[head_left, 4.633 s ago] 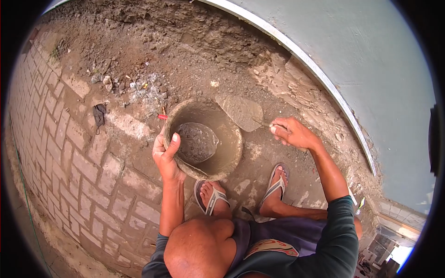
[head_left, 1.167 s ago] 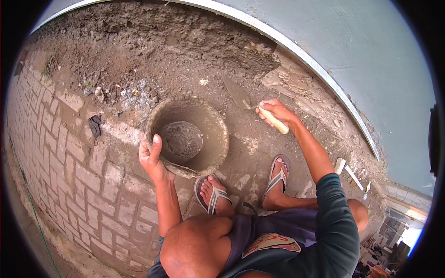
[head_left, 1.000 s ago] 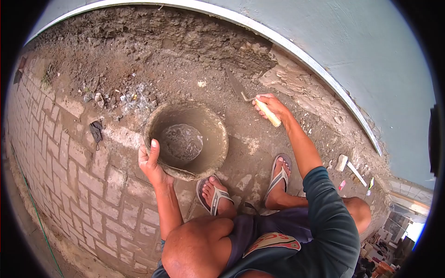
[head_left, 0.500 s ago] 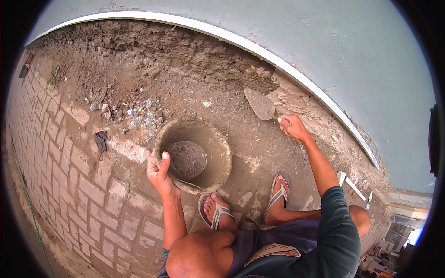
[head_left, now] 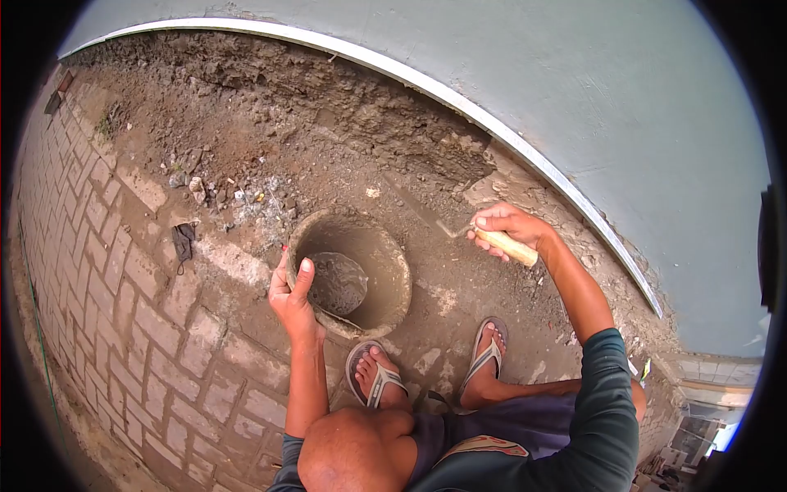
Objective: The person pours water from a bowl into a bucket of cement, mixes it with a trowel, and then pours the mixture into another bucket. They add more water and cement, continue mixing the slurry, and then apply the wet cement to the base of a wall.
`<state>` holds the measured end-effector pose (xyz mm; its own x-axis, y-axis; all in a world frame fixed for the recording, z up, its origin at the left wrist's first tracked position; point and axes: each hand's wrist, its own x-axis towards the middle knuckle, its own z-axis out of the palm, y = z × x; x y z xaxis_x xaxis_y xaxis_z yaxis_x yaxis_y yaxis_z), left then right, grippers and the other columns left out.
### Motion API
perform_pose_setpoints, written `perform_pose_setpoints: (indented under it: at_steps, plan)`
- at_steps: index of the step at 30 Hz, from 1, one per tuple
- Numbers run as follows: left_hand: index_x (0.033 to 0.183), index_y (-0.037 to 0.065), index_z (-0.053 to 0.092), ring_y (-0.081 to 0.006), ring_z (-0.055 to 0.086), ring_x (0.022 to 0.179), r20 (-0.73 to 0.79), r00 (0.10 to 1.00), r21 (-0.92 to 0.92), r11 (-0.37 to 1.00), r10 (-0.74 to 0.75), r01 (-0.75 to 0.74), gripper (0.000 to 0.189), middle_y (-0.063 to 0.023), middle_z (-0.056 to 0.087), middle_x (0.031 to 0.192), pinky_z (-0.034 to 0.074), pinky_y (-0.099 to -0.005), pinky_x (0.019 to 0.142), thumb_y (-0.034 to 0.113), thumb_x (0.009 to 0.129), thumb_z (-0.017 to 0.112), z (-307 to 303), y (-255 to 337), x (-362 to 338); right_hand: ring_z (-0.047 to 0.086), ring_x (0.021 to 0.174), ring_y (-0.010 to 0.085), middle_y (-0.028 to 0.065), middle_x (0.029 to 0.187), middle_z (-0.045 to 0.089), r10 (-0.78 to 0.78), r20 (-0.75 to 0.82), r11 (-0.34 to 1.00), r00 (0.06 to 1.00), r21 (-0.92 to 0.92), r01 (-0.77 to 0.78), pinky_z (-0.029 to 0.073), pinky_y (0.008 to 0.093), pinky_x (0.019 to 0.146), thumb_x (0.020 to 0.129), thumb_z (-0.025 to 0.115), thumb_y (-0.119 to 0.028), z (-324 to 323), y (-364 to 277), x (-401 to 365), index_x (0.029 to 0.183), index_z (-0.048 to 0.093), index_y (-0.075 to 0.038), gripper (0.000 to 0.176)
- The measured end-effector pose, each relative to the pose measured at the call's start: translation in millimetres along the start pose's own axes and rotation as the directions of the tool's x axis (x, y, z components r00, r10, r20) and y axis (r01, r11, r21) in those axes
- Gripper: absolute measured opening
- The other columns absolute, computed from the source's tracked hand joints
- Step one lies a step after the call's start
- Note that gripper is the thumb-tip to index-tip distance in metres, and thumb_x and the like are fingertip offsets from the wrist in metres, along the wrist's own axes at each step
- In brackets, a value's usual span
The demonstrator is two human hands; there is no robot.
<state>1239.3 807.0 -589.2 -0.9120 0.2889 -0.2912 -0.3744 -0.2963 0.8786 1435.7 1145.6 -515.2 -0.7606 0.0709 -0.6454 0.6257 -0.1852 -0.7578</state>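
A mud-coated bucket (head_left: 385, 275), tilted toward me, stands on the ground before my feet. Wet grey mortar (head_left: 338, 283) lies at its bottom. My left hand (head_left: 293, 295) grips the bucket's left rim, thumb on the inner side and fingers outside. In my right hand (head_left: 504, 230) is a trowel (head_left: 426, 215), held by its pale wooden handle. The trowel's blade is seen nearly edge-on and points up and left, above and right of the bucket, apart from it.
A grey wall (head_left: 574, 107) with a white strip (head_left: 393, 70) along its lower edge rises ahead. Rough dug soil (head_left: 246, 90) runs beneath it. Paving bricks (head_left: 156, 361) cover the left, with a dark cloth (head_left: 184, 243) and rubble (head_left: 246, 197) nearby. My sandalled feet (head_left: 379, 373) flank the front.
My right hand has turned the trowel from blade-flat to edge-on and brought it slightly left, away from the wall base. The left hand stays on the bucket rim.
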Motion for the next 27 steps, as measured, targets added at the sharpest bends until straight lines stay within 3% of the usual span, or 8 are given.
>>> perform_pose_setpoints:
  at_steps: [3,9,11,15,19,21,25,27]
  plan:
    - [0.124,-0.004,0.059,-0.0141,0.062,0.098,0.033,0.998,-0.065,0.996,-0.054,0.056,0.044,-0.0081,0.068,0.110,0.047,-0.0289,0.092,0.013,0.087,0.076,-2.3,9.1,-5.5,0.055,0.051,0.0095,0.0077,0.077,0.062,-0.115,-0.244,0.962,0.963,0.215,0.169,0.043,0.0220,0.036,0.100,0.057,-0.030,-15.6,3.2,-12.3,0.104,0.061,0.003,0.033]
    - [0.124,-0.006,0.059,-0.0155,0.063,0.101,0.055,0.998,-0.019,1.000,-0.022,0.023,0.044,-0.0136,0.064,0.121,0.050,-0.0309,0.091,0.012,0.088,0.076,14.4,21.6,-21.7,0.065,0.065,0.0183,0.0113,0.084,0.065,-0.163,-0.086,0.837,0.983,-0.539,0.091,0.052,0.0345,0.057,0.098,0.058,-0.030,51.1,-18.6,-48.9,0.110,0.060,0.000,0.032]
    - [0.130,-0.007,0.056,-0.0161,0.066,0.097,0.151,0.989,-0.108,0.994,-0.008,0.024,0.053,-0.0113,0.068,0.113,0.052,-0.0301,0.089,0.009,0.085,0.077,18.8,24.4,-22.3,0.069,0.077,0.0287,0.0175,0.096,0.067,-0.278,0.011,0.096,0.961,-0.995,0.039,0.052,0.0418,0.066,0.097,0.058,-0.026,94.4,-24.5,-34.4,0.115,0.059,-0.002,0.030]
    - [0.122,-0.008,0.061,-0.0134,0.063,0.095,0.245,0.969,-0.043,0.998,-0.031,0.043,0.049,-0.0106,0.066,0.116,0.051,-0.0278,0.087,0.011,0.082,0.081,33.2,25.6,-32.0,0.069,0.086,0.0345,0.0220,0.097,0.067,-0.435,0.015,-0.211,0.900,-0.974,-0.086,0.055,0.0447,0.068,0.087,0.061,-0.016,149.1,-16.1,19.0,0.100,0.063,0.005,0.025]
    - [0.076,0.001,0.059,-0.0182,0.060,0.105,0.386,0.904,0.171,0.949,0.182,-0.265,0.031,-0.0172,0.061,0.129,0.047,-0.0315,0.091,0.015,0.076,0.086,31.7,15.1,-29.2,0.069,0.087,0.0348,0.0223,0.094,0.066,-0.241,0.022,-0.218,0.970,-0.975,-0.032,0.055,0.0440,0.067,0.082,0.062,-0.014,170.9,-24.8,30.3,0.093,0.065,0.004,0.021]
    - [0.075,0.002,0.058,-0.0198,0.059,0.108,0.400,0.898,0.135,0.958,0.182,-0.255,0.033,-0.0185,0.061,0.129,0.046,-0.0327,0.093,0.016,0.075,0.087,26.8,24.0,-28.2,0.069,0.082,0.0339,0.0205,0.084,0.064,-0.212,0.118,0.112,0.970,-0.983,0.145,0.054,0.0442,0.066,0.082,0.064,-0.015,152.7,-39.1,24.4,0.086,0.066,0.001,0.017]
    - [0.075,0.004,0.056,-0.0226,0.058,0.114,0.392,0.892,-0.033,0.972,0.226,-0.232,0.034,-0.0207,0.062,0.128,0.044,-0.0348,0.097,0.016,0.074,0.088,30.7,32.2,-31.0,0.068,0.072,0.0250,0.0147,0.075,0.063,-0.333,0.188,0.033,0.924,-0.977,0.211,0.053,0.0394,0.058,0.087,0.063,-0.017,112.6,-8.0,33.1,0.083,0.065,0.001,0.019]
    - [0.077,0.003,0.057,-0.0225,0.058,0.114,0.374,0.896,-0.055,0.970,0.239,-0.236,0.034,-0.0204,0.062,0.129,0.044,-0.0352,0.098,0.017,0.074,0.088,27.3,24.4,-30.6,0.063,0.062,0.0175,0.0086,0.073,0.062,0.235,0.152,0.660,0.960,-0.750,-0.043,0.050,0.0343,0.053,0.095,0.060,-0.022,105.4,-4.8,36.0,0.087,0.064,0.002,0.026]
